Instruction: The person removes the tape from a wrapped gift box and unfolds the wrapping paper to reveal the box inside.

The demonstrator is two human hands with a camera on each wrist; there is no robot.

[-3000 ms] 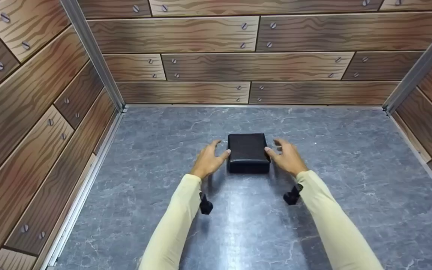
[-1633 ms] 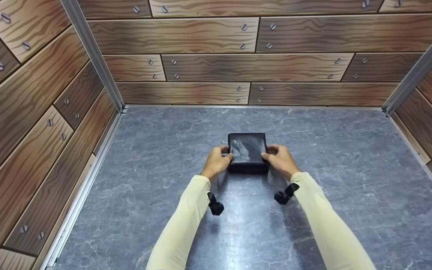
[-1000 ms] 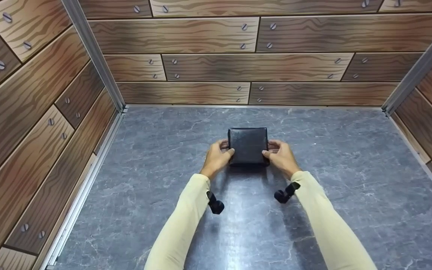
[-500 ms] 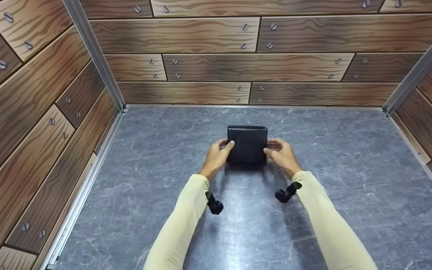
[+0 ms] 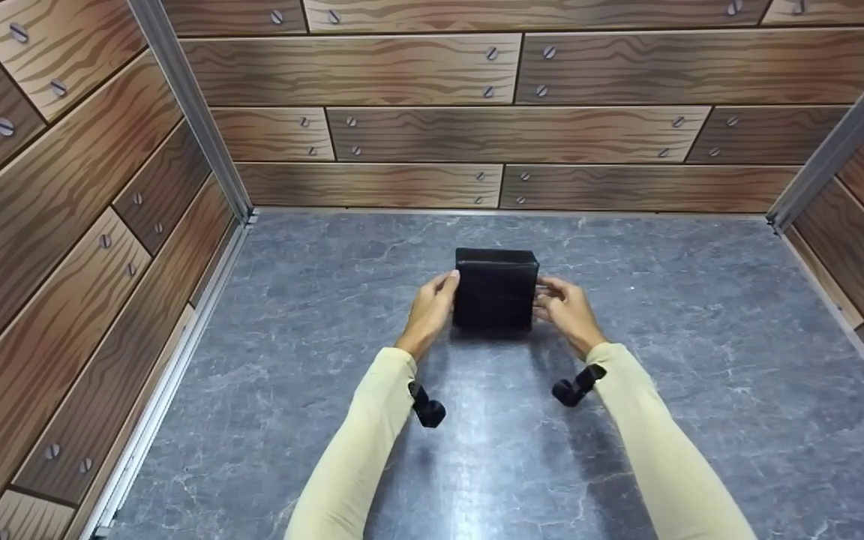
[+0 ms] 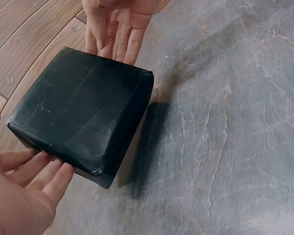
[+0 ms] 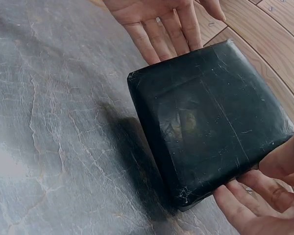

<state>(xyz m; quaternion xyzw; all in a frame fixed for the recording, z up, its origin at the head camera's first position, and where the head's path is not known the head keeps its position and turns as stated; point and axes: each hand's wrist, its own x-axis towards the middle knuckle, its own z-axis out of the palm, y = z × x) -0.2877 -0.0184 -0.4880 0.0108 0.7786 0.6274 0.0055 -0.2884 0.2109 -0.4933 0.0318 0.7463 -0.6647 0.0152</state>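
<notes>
A black box with a smooth, faintly creased covering (image 5: 493,296) stands tilted up between both hands, its broad face turned toward me. My left hand (image 5: 429,311) holds its left side, the thumb along the upper left edge. On the other side my right hand (image 5: 565,311) grips the right edge, thumb and fingers at the side face. In the left wrist view, the left fingers (image 6: 54,176) lie against and partly under the box's near side. From the right wrist view, the right thumb (image 7: 281,159) is at the box edge, with the fingers below it.
The grey marbled surface (image 5: 312,315) spreads around the box, with a dark shadow beside it. Wood-print panels (image 5: 417,135) wall in the back, left and right, with metal corner strips (image 5: 199,120). Small black devices (image 5: 426,405) hang from both wrists.
The hands have come in from beside the box and taken hold of its sides. The box has then been tipped up, its near face rising toward the camera, while the left thumb slid upward.
</notes>
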